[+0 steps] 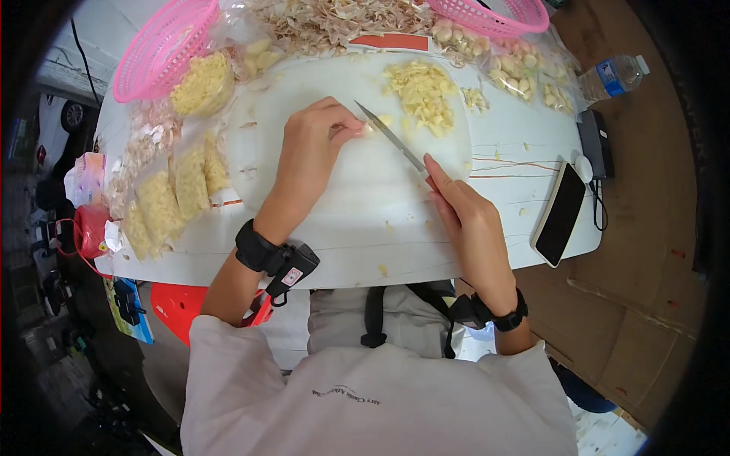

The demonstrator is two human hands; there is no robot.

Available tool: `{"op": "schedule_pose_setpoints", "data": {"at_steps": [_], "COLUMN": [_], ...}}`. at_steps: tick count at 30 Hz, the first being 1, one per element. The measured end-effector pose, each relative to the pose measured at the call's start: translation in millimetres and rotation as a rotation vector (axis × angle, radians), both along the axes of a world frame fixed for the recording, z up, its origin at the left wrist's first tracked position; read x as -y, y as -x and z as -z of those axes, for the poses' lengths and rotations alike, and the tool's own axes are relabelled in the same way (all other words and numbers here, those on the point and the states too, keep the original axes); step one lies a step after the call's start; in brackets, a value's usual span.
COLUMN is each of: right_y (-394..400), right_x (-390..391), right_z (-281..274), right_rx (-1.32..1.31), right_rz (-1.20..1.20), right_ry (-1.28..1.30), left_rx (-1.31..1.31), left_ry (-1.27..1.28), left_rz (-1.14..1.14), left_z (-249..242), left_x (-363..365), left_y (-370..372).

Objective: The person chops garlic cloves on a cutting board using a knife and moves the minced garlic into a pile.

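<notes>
My right hand (470, 216) is closed round the handle of a small knife (389, 135), its blade pointing up and to the left over a white cutting board (342, 182). Just left of the blade, my left hand (315, 133) pinches a garlic clove (369, 128) between its fingertips, which partly hide it. Another pale garlic piece (385, 120) lies beside the blade. Beyond the knife is a heap of sliced garlic (427, 95) on the board's right side.
Bags of chopped garlic (161, 201) lie on the left, near a pink basket (163, 53). Garlic skins (334, 24) cover the back. Bagged cloves (513, 76), a water bottle (614, 76) and a phone (560, 214) are on the right. A second pink basket (502, 17) stands behind.
</notes>
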State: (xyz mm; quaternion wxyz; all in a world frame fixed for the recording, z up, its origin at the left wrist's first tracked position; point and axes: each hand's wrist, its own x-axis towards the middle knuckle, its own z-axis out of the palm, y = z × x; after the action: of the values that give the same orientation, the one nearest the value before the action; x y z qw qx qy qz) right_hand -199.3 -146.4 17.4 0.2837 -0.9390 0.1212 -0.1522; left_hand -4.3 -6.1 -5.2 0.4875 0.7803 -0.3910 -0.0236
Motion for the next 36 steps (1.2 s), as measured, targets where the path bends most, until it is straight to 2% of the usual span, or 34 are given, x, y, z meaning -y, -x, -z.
{"op": "schedule_pose_setpoints", "data": {"at_steps": [4,10,18,25,28,31,33,36], "right_y": [11,13,3,-21,-24,-22,-17,-6], "right_x": [-5,-7,-4,-9,-11,-7,-2,1], "right_z": [-13,-16,-12,6,8,8,6,-5], "right_rx": [-0.057,-0.058,-0.020,0.031,-0.054,-0.051,-0.060,-0.071], "right_rz": [0.017,0.004,-0.067,-0.087,-0.065,-0.092,-0.029,-0.027], "right_ry": [0.043,0.065,-0.052,0.026,0.153,0.115,-0.066,-0.057], "left_rx": [-0.031,-0.022,0.062,0.055,0.052,0.106,0.104,0.133], "left_ry": [-0.078,-0.030,-0.021,0.009,0.028,0.033,0.113,0.178], "left_rz": [-0.005,0.015,0.020,0.032,0.038,0.045,0.035,0.036], "left_z": [-5,-2,0,4,5,6,18,24], "left_x": [-1,-2,-3,-4,-5,-6,-5,-5], "left_y": [2,0,-2,-2,-1,-3,-6,-6]}}
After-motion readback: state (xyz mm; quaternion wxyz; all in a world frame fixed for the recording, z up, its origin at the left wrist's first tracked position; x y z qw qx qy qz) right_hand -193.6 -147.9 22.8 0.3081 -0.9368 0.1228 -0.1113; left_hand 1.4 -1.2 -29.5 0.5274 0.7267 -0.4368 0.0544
